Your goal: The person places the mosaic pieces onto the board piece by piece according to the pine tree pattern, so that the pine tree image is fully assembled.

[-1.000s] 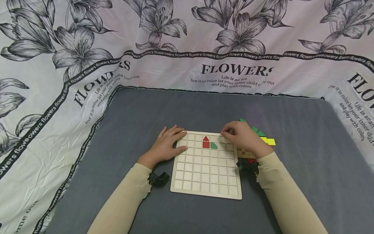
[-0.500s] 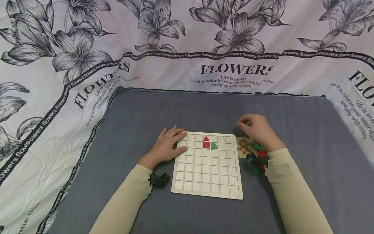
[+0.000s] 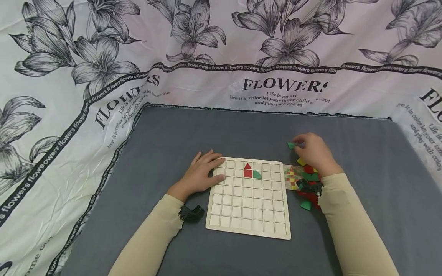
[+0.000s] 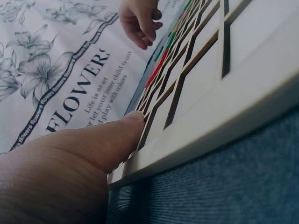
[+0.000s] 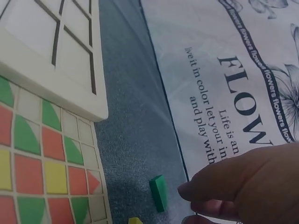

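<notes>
Shifted rightward since the earlier head frames is the right hand (image 3: 315, 153), now carried clear of the board (image 3: 248, 209) toward the upper right of the frame, while the left hand (image 3: 197, 176) is kept at the board's upper left corner. A green block (image 5: 159, 193) is seen just beside the right fingertips; in the right wrist view a gap is left between them, the fingers are bent loosely, and nothing is seen held. The board is steadied by the left hand with fingers laid over its edge rather than wrapped round it. The block, by its look, can be judged light, stiff and hard, perhaps wooden, with little risk of breakage; its smooth painted faces might slip a little under a careless touch. Best hold would be had on two opposite side edges, between thumb and forefinger, so that the flat face is left free. Since it is small and lies on the dark table (image 3: 207, 130), it could be pushed along by a one-sided touch. Other loose pieces (image 3: 312, 177) are heaped beside the pattern card (image 3: 292, 177), right of centre.
</notes>
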The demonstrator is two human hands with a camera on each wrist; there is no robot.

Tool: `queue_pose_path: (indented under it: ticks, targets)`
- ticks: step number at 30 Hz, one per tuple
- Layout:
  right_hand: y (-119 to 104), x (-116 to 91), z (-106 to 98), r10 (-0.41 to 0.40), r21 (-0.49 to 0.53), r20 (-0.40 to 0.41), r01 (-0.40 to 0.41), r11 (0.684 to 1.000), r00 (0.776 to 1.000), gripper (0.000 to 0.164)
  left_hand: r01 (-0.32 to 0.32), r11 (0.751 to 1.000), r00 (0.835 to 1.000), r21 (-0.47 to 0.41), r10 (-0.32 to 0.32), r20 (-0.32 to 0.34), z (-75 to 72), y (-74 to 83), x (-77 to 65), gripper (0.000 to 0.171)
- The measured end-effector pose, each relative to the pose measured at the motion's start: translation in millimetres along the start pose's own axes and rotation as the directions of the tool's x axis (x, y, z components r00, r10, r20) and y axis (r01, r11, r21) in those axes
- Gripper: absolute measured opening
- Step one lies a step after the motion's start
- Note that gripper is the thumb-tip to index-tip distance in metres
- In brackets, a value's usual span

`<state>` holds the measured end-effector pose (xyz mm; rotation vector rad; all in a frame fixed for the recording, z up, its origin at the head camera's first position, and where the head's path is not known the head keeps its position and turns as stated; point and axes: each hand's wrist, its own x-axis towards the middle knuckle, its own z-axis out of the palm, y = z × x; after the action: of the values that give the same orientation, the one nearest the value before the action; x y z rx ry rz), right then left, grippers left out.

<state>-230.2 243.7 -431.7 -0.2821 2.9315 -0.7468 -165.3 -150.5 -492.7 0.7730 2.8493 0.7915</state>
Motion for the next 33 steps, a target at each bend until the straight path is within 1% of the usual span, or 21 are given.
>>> queue_pose_path:
  ticks: [3,9,14,18,25,30,33]
  targets:
    - [1,4,0,0.006,-0.024,0.009,-0.006,1.000,1.000,0.036,-0.004,1.000,1.000,0.001,0.004,0.001,-0.7,-0.5,1.1,0.067]
    - [2,11,7,0.048,-0.080,0.028,-0.046,0.996,0.998,0.045,-0.011,1.000,1.000,-0.001,0.011,0.009,-0.9,-0.9,1.8,0.067]
    - [3,12,10,0.046,-0.115,0.040,-0.041,0.993,0.998,0.043,-0.011,1.000,1.000,0.002,0.011,0.016,0.1,-1.4,1.9,0.067]
    - [3,12,11,0.042,-0.108,0.043,-0.038,0.993,0.998,0.041,-0.009,1.000,1.000,0.002,0.009,0.015,-0.7,-1.5,1.9,0.067]
    - [0,14,14,0.040,-0.082,0.022,-0.038,0.996,0.999,0.038,-0.005,1.000,1.000,0.006,0.005,0.006,-1.2,-2.9,1.7,0.067]
    - [-1,14,16,0.027,-0.066,0.025,-0.025,0.998,0.999,0.033,-0.002,1.000,1.000,0.007,0.002,0.010,-0.3,-3.0,1.4,0.067]
    - [0,14,17,0.020,-0.057,0.028,-0.018,0.998,0.999,0.034,-0.001,1.000,1.000,0.009,0.001,0.005,-0.5,-2.4,1.3,0.068]
